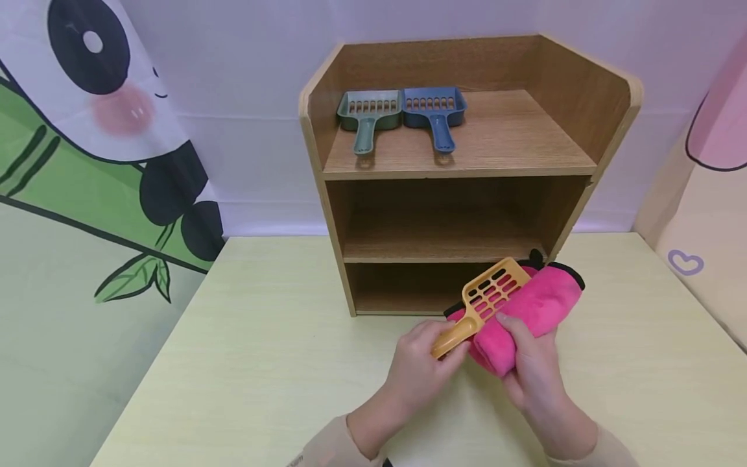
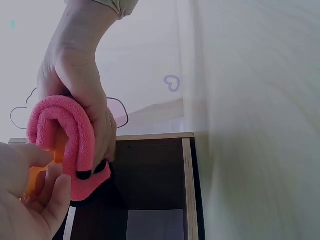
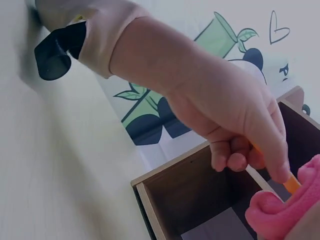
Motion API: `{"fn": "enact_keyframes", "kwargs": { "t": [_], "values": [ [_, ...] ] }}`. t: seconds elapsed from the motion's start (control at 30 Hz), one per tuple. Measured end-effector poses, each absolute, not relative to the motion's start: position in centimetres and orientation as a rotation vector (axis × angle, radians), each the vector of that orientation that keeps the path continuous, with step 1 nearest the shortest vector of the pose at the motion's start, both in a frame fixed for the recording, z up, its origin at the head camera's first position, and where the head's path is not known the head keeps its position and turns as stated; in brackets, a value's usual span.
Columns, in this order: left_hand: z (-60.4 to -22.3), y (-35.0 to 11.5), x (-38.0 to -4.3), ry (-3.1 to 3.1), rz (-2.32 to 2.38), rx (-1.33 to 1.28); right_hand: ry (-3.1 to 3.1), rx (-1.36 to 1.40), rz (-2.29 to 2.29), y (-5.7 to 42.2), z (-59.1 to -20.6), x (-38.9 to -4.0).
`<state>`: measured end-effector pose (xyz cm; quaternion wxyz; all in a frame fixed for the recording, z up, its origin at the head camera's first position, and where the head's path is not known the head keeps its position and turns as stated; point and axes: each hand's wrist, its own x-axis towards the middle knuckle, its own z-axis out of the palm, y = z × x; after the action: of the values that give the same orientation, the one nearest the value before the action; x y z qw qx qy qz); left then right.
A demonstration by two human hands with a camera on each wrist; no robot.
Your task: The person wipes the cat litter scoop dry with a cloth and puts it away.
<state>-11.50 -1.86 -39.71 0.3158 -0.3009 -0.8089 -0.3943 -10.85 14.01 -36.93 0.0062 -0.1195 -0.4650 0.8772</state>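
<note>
An orange slotted litter scoop [image 1: 461, 332] is held by its handle in my left hand [image 1: 419, 360], low in front of the shelf. My right hand [image 1: 535, 363] grips a folded pink cloth with black edging [image 1: 543, 299], thumb on top. The scoop's slotted head lies against the cloth, with pink showing through the slots. In the left wrist view the cloth [image 2: 62, 112] curves around part of the scoop. Seen from the right wrist, the left hand [image 3: 235, 117] pinches the orange handle beside the cloth [image 3: 280, 215].
A wooden three-level shelf [image 1: 461, 173] stands at the back of the pale table [image 1: 262, 363]. On its top level a green scoop [image 1: 366, 133] and a blue scoop [image 1: 441, 130] lie side by side, handles toward me. A printed curtain [image 1: 245, 97] hangs behind.
</note>
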Motion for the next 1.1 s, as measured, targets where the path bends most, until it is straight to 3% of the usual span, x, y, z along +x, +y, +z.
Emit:
{"fn": "enact_keyframes", "kwargs": {
  "t": [0.4, 1.1],
  "values": [
    [-39.3, -2.1, -11.2, -2.16, -0.798, -0.891, -1.386, -0.513, 2.72, 14.7, -37.2, -11.2],
    [-37.2, -3.3, -11.0, -2.27, -0.861, -0.89, -1.379, -0.601, 2.431, 15.4, -37.3, -12.6]
  ]
}}
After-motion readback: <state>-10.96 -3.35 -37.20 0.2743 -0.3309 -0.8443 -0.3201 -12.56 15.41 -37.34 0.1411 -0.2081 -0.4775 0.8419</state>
